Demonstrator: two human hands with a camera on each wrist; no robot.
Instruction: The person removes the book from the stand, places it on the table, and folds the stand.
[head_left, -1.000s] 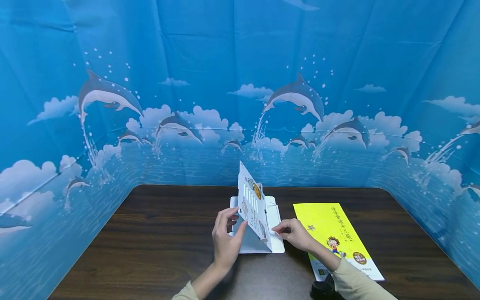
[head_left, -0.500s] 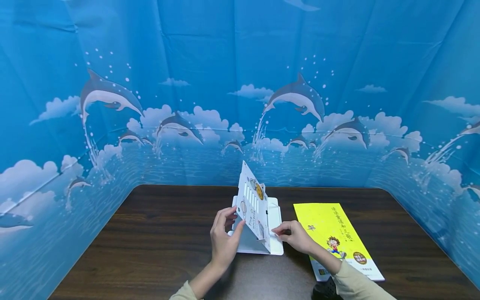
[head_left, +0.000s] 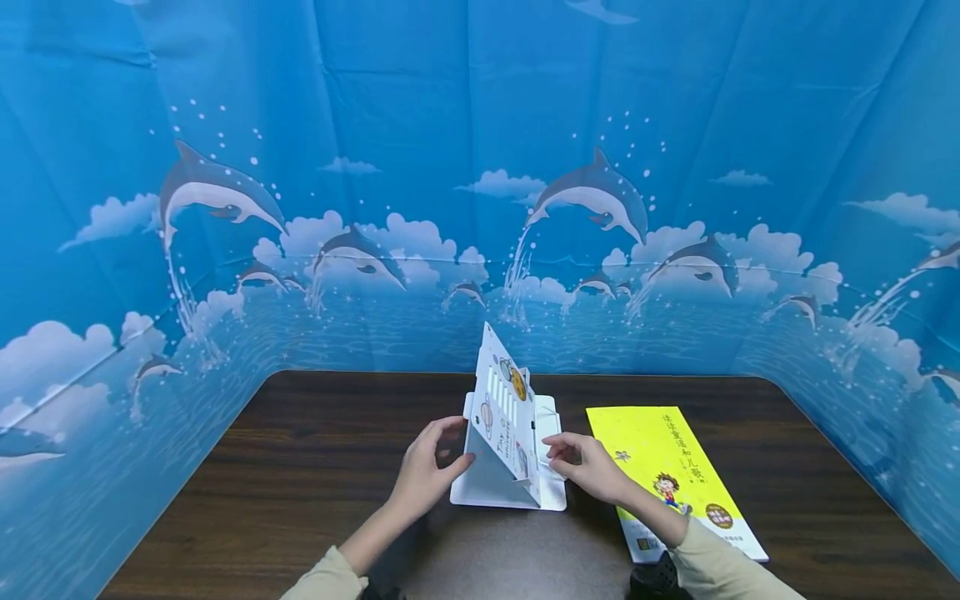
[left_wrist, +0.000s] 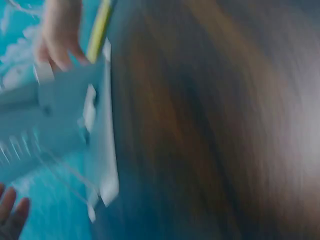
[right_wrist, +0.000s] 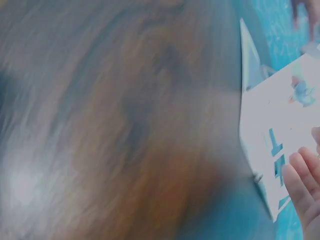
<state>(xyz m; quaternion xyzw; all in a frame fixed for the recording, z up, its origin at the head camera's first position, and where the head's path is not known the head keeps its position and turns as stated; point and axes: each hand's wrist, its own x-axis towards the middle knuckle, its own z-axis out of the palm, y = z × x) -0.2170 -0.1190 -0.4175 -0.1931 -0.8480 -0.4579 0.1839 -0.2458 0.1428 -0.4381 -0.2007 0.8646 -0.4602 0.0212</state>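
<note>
stand (head_left: 507,427): mid-desk (head_left: 315,467), panel leaning over its base, presumably for support | left hand (head_left: 420,475): fingers spread just beside it, perhaps for steadying | right hand (head_left: 591,468): fingers loosely bent, contact unclear | book (head_left: 666,458): flat, right

Blurred brown table (right_wrist: 125,120), white printed stand (right_wrist: 264,117), right hand (right_wrist: 306,187) close by

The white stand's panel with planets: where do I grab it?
I'd pinch the tilted panel at the near corner of its raised left edge, coming from the left. It looks thin, so a pinch could likely take both faces, and that corner sits up off the flat base. The left hand is beside it.
</note>
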